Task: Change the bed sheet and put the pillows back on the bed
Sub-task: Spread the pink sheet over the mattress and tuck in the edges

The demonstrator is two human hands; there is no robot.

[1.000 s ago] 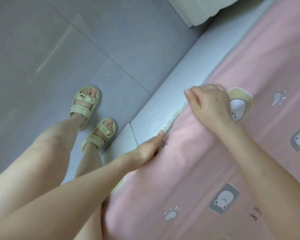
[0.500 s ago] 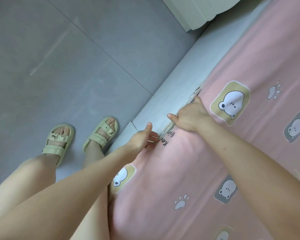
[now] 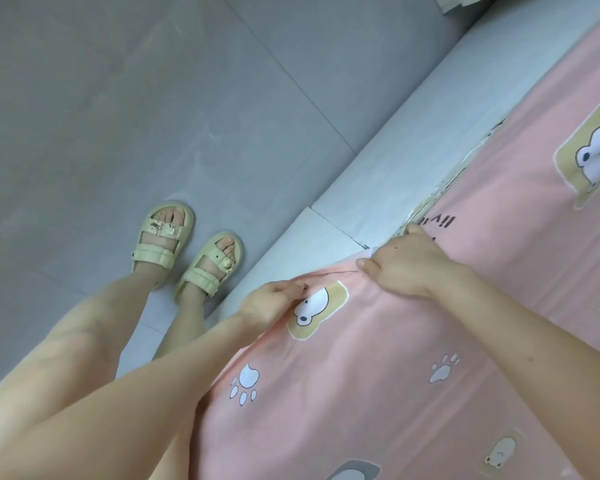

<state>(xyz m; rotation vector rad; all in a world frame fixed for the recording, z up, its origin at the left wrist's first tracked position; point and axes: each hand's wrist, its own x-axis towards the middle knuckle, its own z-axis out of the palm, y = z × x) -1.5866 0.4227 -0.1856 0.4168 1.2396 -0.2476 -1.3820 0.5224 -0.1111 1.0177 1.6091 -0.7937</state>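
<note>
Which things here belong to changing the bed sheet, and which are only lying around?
Job: pink sheet; left hand and right hand, both gripping its edge; bed frame.
Just around: sandals, grey floor.

A home bedroom: you stand at a bed spread with a pink bear-print fabric bed sheet [image 3: 395,393]. A pale grey bed frame [image 3: 378,188] runs just beside the sheet; beyond it lie glossy grey floor tiles [image 3: 118,116] under your pale green strapped sandals [image 3: 163,240].
</note>
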